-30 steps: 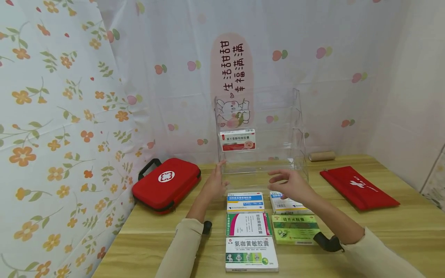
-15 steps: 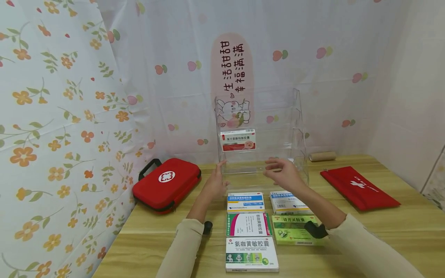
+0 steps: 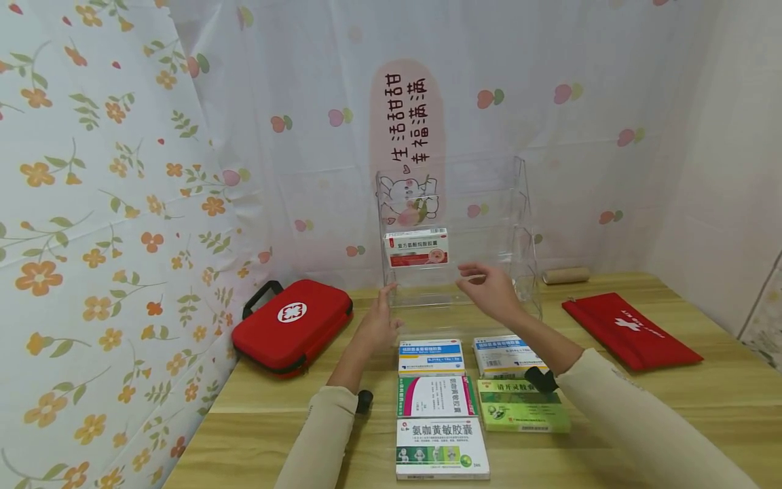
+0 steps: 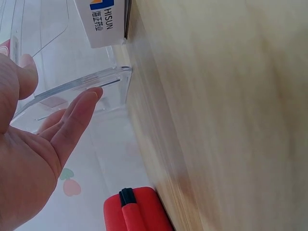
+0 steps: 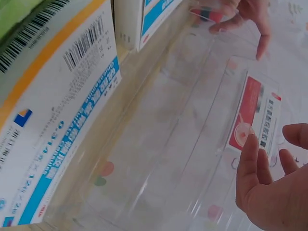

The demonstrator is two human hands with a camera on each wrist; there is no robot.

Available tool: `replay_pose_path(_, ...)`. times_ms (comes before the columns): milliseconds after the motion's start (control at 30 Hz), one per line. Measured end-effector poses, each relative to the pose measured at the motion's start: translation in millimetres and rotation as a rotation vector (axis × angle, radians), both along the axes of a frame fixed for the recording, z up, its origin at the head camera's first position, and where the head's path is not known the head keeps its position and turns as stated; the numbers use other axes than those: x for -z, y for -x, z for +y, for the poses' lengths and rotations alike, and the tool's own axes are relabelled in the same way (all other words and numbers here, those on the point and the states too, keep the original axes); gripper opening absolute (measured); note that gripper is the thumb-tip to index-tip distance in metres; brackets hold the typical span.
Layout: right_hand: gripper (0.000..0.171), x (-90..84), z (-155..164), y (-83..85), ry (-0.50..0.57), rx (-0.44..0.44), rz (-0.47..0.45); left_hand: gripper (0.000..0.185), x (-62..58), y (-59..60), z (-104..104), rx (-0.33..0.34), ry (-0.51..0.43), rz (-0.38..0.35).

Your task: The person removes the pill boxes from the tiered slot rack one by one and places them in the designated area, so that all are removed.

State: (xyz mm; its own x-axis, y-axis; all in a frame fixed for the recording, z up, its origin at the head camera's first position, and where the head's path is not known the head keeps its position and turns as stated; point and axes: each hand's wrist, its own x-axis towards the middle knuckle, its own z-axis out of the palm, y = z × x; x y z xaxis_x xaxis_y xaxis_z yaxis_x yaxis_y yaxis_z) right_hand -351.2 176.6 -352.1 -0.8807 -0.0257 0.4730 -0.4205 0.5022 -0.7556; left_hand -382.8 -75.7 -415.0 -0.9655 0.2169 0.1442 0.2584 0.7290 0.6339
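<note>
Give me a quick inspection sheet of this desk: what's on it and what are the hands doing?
Surface: wooden table, light grain.
Job's things: clear acrylic rack holding one red-and-white box; five medicine boxes lie flat before it.
Clutter: red first-aid case, red pouch, small roll.
Hands: left hand open at the rack's left edge; right hand open at its front, holding nothing.
Cables: nothing seen.
Surroundings: floral curtains, pink sign.

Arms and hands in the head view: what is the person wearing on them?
Both arms wear long cream sleeves, the left sleeve and the right sleeve. A small black device sits at each wrist. The left hand and right hand are bare: no gloves.
</note>
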Motion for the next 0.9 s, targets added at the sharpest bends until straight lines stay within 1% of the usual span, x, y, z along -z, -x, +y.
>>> replay_pose_path(167, 0.030, -2.9, -4.4, 10.0, -0.013, 0.013, 0.034, 0.085, 0.9, 0.4, -1.0, 0.011, -0.018, 0.014)
replay_pose_path(267, 0.031, -4.1, -7.1, 15.4, -0.059, 0.014, 0.073, 0.085, 1.2, 0.7, -1.6, 0.013, -0.022, 0.025)
replay_pose_path(400, 0.031, -4.9, -9.7, 23.0, -0.132, 0.013, 0.136, 0.085, 0.9, 0.6, -1.9, 0.010, -0.022, 0.021)
replay_pose_path(533, 0.034, -7.6, -11.7, 30.2, -0.187, 0.025, 0.128, 0.086, 0.9, 0.5, -1.4, 0.009, -0.019, 0.017)
replay_pose_path(667, 0.037, -12.8, -13.5, 37.4, -0.209, 0.037, 0.104, 0.086, 0.1, 0.2, -0.6, 0.010, -0.022, 0.017)
replay_pose_path(900, 0.034, -21.8, -13.9, 52.7, -0.251, 0.014, 0.182, 0.085, -2.1, -1.4, -0.1, 0.007, -0.033, 0.011)
